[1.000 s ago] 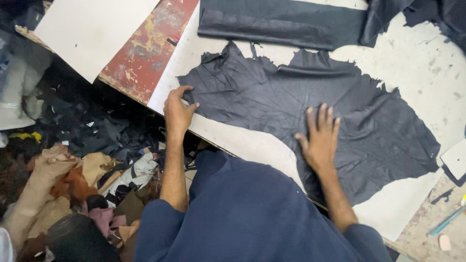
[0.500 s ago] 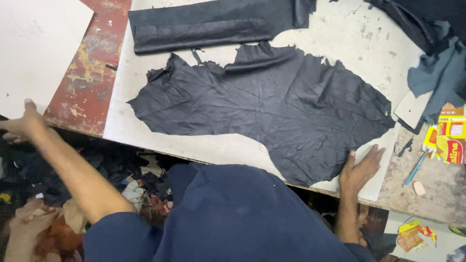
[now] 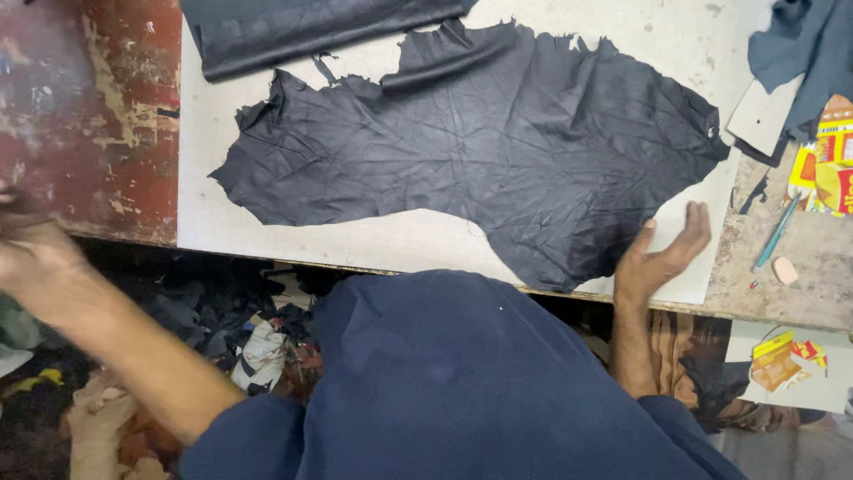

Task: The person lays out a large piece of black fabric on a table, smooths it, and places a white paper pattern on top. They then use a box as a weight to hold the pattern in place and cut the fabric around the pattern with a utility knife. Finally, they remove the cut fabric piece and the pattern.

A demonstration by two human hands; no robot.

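Note:
A large black leather hide [image 3: 480,151] with ragged edges lies spread flat on a white board [image 3: 213,222]. My right hand [image 3: 662,253] rests at the board's near edge, fingers apart, beside the hide's lower right lobe and holding nothing. My left hand [image 3: 31,253] is blurred at the far left edge of the view, off the board beside the worn red table surface [image 3: 98,116]; whether it holds anything cannot be seen. A rolled black piece of leather [image 3: 302,27] lies along the top of the board.
Right of the board are a pale card pattern [image 3: 764,116], a blue-grey leather piece [image 3: 804,44], yellow and red packets [image 3: 826,164], a teal pen [image 3: 775,236] and a small pink eraser [image 3: 785,270]. Leather scraps [image 3: 258,347] are heaped on the floor below the table edge.
Both hands have come off the hide. My left hand swung far out to the left, my right hand moved to the hide's lower right edge. The view has shifted right.

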